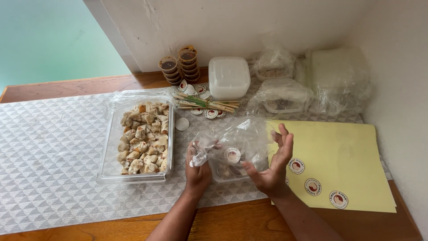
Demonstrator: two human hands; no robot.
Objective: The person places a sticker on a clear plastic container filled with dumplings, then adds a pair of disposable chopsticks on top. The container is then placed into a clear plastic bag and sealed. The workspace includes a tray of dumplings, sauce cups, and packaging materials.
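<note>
A clear plastic bag (240, 138) wraps a small clear container with a round sticker on its lid (232, 155) and dumplings inside. My left hand (197, 172) grips the twisted neck of the bag at its left side. On the bag's right, my right hand (273, 167) has its fingers spread and the palm turned toward the plastic, touching or nearly touching it. Both sit on the grey patterned table mat (53, 156).
A clear tray of dumplings (141, 138) lies to the left. A yellow sticker sheet (343, 156) lies at right. Behind are stacked sauce cups (180, 64), a white lidded box (228, 76), wrapped chopsticks (207, 104), loose stickers and bagged containers (285, 96). White wall at right.
</note>
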